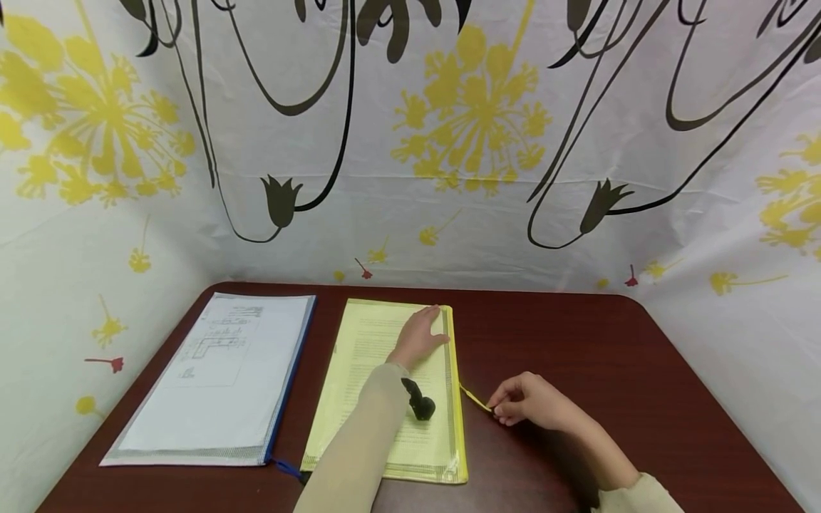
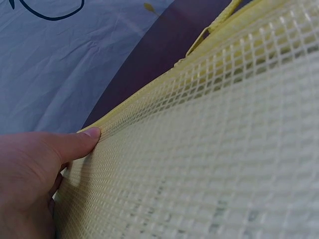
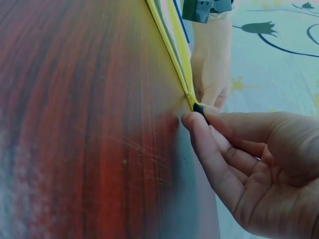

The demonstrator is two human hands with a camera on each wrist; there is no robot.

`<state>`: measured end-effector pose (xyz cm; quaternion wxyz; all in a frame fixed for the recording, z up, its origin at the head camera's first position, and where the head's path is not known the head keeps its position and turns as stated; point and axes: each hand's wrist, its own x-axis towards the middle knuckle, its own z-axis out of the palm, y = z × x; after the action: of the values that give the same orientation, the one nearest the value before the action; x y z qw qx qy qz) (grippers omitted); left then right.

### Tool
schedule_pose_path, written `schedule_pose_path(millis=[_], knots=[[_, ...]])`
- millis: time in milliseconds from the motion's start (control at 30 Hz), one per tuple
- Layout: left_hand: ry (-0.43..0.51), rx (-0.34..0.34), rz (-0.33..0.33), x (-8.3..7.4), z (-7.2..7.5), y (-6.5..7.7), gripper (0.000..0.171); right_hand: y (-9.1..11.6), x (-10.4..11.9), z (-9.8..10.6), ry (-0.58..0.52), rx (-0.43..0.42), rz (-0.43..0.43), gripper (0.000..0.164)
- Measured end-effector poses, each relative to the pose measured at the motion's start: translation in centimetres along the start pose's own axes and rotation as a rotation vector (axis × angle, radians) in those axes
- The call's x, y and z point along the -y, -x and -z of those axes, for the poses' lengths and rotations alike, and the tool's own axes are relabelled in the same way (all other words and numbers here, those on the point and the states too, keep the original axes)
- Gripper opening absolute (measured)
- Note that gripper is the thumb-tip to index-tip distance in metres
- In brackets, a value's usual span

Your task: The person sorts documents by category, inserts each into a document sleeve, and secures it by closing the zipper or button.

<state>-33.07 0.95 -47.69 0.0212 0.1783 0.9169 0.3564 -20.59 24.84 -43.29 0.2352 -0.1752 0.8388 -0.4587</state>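
Observation:
A yellow mesh zip pouch [image 1: 359,399] with a printed sheet inside lies on the dark red-brown table. My left hand [image 1: 415,336] rests on its upper right part, fingers extended towards the far edge. In the left wrist view the thumb of the left hand [image 2: 35,174] presses at the zipped edge. Thumb and fingertips of my right hand [image 1: 529,400] pinch the black end of a yellow zipper pull [image 1: 476,398], beside the pouch's right edge. The pull stretches taut from the zip, about midway along that side. Close up, the black tip [image 3: 200,110] shows between the fingertips.
To the left lies a white mesh zip pouch [image 1: 192,420] with blue trim and a drawing sheet inside. Its blue pull [image 1: 286,468] hangs off the lower right corner. A floral-printed white sheet [image 1: 385,235] surrounds the table [image 1: 545,328] at the back and sides.

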Motion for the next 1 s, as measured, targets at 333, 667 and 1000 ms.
schedule_pose_path(millis=[333, 667, 1000], knots=[[-0.013, -0.017, -0.004, 0.2, -0.3, -0.2, 0.068, 0.7, -0.2, 0.1, 0.003, 0.065, -0.013, 0.012], [-0.021, -0.021, -0.010, 0.4, -0.5, -0.3, 0.068, 1.2, -0.1, -0.1, -0.026, 0.123, 0.008, 0.012], [-0.029, -0.029, -0.016, 0.2, -0.4, -0.3, 0.067, 1.9, -0.2, -0.5, -0.075, 0.191, 0.005, 0.012]])
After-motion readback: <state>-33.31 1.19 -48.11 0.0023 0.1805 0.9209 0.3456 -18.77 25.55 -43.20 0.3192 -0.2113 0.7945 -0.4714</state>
